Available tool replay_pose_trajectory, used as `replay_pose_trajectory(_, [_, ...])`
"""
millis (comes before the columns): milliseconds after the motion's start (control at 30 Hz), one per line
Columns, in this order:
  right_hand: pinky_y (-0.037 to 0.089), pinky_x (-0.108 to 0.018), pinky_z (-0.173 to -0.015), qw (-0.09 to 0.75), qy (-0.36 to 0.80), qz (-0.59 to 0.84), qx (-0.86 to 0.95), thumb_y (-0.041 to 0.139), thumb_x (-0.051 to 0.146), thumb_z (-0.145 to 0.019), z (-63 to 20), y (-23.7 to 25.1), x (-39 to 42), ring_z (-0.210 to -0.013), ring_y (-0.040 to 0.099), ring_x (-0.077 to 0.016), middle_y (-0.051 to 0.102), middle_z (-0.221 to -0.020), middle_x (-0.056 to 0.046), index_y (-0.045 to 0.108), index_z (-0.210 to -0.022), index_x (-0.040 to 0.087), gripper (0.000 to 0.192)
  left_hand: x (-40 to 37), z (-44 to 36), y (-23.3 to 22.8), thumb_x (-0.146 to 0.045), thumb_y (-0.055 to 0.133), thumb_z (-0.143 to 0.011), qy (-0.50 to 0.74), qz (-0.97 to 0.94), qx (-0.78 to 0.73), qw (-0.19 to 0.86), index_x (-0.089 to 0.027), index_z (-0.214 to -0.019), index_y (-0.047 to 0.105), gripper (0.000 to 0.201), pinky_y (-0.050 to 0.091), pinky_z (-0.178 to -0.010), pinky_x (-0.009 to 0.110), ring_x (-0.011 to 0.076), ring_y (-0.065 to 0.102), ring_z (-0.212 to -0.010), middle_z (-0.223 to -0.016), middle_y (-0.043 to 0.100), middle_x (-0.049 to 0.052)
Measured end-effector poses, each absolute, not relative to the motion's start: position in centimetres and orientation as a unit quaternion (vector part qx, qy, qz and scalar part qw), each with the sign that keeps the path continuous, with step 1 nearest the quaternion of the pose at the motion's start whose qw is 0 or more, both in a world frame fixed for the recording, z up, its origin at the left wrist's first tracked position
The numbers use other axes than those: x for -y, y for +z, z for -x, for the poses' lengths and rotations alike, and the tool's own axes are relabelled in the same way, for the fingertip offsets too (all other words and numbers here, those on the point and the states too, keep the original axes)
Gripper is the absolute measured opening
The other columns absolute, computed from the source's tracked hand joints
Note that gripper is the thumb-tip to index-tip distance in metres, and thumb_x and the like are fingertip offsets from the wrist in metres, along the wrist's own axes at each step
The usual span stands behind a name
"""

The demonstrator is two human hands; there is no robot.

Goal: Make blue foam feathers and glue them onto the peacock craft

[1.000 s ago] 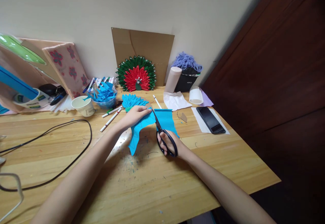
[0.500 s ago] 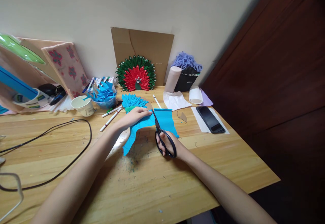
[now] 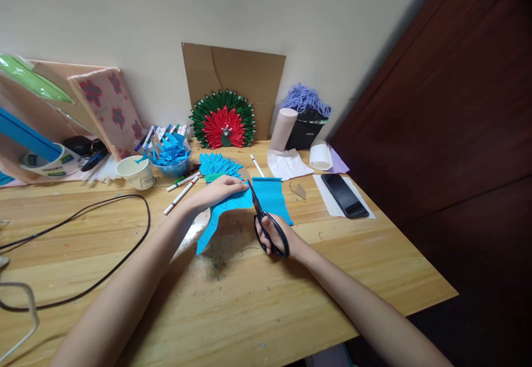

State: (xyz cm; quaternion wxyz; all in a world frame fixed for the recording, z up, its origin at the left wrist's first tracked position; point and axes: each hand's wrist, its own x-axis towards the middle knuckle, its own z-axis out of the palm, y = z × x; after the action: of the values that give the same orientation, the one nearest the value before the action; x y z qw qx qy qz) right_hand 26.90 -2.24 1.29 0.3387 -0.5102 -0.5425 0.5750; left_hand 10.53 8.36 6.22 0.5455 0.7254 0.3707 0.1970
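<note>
Left hand: the left hand [image 3: 225,188] was closed on the blue sheet [image 3: 233,202], fingers over its upper part.
Right hand: the right hand [image 3: 275,233] gripped the scissors [image 3: 259,207] by the handles, fingers in the loops.
Sheet: hung under the left hand above the table [image 3: 233,311]; long axis slanted from near-left low corner up to the far-right end. Faint lines on it.
Blades: pointed away and slightly left, tips at the sheet's right end, just beside left fingertips; cut depth, if any, could not be told.
Nearer hand: left, touching the sheet; right lay closer to the wearer, right of it, reaching it only by the blades.
Other sheet: the other sheet [image 3: 270,198] lay just right of the blades.
Petals: blue petals [image 3: 220,165] sat beyond the left hand.
</note>
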Motion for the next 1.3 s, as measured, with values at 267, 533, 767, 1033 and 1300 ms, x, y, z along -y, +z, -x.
replay_pose_trajectory(267, [0.031,-0.019,-0.029,0.329,0.543,0.515,0.576,0.032,0.085,-0.061,-27.4,1.0,2.0,-0.029,0.039,-0.0074,0.038,-0.04,0.007,0.041,-0.066,0.019,0.067,-8.7,-10.2,6.1,-0.049,0.055,-0.071,0.181,-0.723,-0.377,0.55,-0.016,-0.065,0.057,0.034,0.024,-0.045,0.022,0.0085,0.034,-0.047,-0.055,0.044,-0.004])
replay_pose_trajectory(533, [0.031,-0.018,-0.029,0.367,0.54,0.542,0.53,0.038,0.078,-0.067,-27.5,0.7,1.8,-0.028,0.039,-0.0075,0.039,-0.036,0.008,0.043,-0.065,0.019,0.059,-8.8,-10.2,6.3,-0.048,0.057,-0.071,0.199,-0.715,-0.37,0.559,-0.015,-0.063,0.058,0.034,0.027,-0.045,0.021,0.0088,0.038,-0.049,-0.056,0.047,-0.003])
replay_pose_trajectory(767, [0.038,-0.02,-0.039,0.45,0.532,0.504,0.51,0.046,0.065,-0.075,-27.6,1.0,0.9,-0.037,0.05,-0.0097,0.047,-0.043,0.005,0.047,-0.067,0.017,0.049,-6.6,-12.5,4.3,-0.048,0.046,-0.08,0.337,-0.697,-0.41,0.482,-0.017,-0.058,0.042,0.038,0.025,-0.046,0.021,0.0087,0.033,-0.051,-0.054,0.035,-0.005])
replay_pose_trajectory(1033, [0.038,-0.021,-0.042,0.431,0.542,0.482,0.538,0.064,0.042,-0.072,-27.5,1.0,1.4,-0.036,0.047,-0.0097,0.049,-0.041,0.008,0.048,-0.077,0.017,0.03,-2.8,-10.1,3.2,-0.045,0.053,-0.076,0.355,-0.652,-0.426,0.517,-0.015,-0.069,0.051,0.03,0.035,-0.054,0.023,0.0108,0.045,-0.057,-0.06,0.049,-0.003])
replay_pose_trajectory(1300, [0.037,-0.019,-0.041,0.402,0.469,0.52,0.59,0.064,0.038,-0.071,-28.3,2.6,1.2,-0.039,0.047,-0.0085,0.049,-0.046,0.006,0.053,-0.074,0.015,0.025,-1.6,-6.5,5.1,-0.039,0.05,-0.078,0.137,-0.785,-0.397,0.455,-0.016,-0.067,0.057,0.026,0.033,-0.055,0.024,0.0123,0.046,-0.059,-0.063,0.053,-0.001])
